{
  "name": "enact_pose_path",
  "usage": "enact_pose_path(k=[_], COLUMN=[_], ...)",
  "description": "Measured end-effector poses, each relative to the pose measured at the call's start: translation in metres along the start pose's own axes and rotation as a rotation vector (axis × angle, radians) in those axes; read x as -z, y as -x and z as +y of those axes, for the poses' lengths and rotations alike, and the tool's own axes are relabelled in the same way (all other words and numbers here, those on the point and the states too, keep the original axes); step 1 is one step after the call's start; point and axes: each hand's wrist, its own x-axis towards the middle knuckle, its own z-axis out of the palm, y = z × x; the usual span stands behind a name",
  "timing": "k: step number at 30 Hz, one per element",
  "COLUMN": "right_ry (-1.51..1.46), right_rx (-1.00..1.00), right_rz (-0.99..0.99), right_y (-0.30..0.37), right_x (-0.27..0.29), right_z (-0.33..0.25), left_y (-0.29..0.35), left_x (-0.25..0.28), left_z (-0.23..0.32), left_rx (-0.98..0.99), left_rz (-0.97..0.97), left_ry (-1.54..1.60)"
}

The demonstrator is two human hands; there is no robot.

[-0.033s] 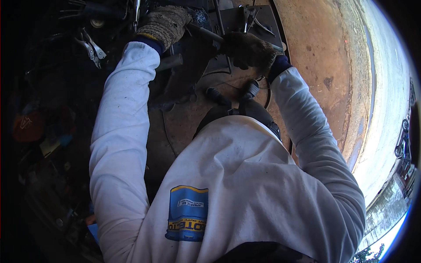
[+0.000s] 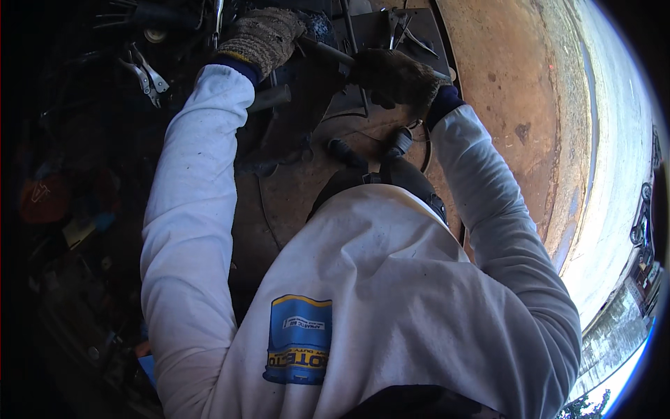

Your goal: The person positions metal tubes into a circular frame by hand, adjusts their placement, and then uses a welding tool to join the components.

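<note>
Both my hands wear knitted work gloves, dark with dirt. My left hand (image 2: pixel 262 42) is closed at the left end of a slim metal bar (image 2: pixel 326 53), its fingertips partly hidden. Further right, my right hand (image 2: pixel 394 78) wraps around the same bar, whose end pokes out past the glove. Below my left hand, a short grey pipe (image 2: pixel 271 98) juts out near a dark metal piece (image 2: pixel 296 108). Locking pliers (image 2: pixel 145 75) lie left of my left hand. More pliers (image 2: pixel 394 29) rest just beyond my right hand.
A dark metal plate (image 2: pixel 434 43) lies under the pliers at the far right of the work area. My sandalled feet (image 2: pixel 400 142) stand on the brown floor (image 2: pixel 502 84). A thin cable (image 2: pixel 264 209) runs along the floor. Dim clutter with an orange item (image 2: pixel 45 199) fills the left side.
</note>
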Motion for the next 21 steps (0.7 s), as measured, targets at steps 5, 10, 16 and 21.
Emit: enact_pose_path(k=[5,10,16,21], right_ry=[0.183,-0.038,-0.296,-0.227], right_rx=[0.084,0.086,-0.007,-0.054], right_rz=[0.088,0.103,-0.009,0.091], right_y=[-0.005,-0.001,0.014,0.019], right_x=[-0.015,-0.023,-0.009,-0.029], right_z=[0.001,0.022,-0.002,0.01], left_y=[0.002,0.002,0.007,-0.002], left_x=[0.005,0.008,0.007,0.004], left_z=[0.005,0.004,0.002,0.01], left_rx=[0.068,0.073,0.006,0.02], left_rz=[-0.021,-0.011,0.053,0.076], left_ry=[0.017,0.07,-0.005,-0.011])
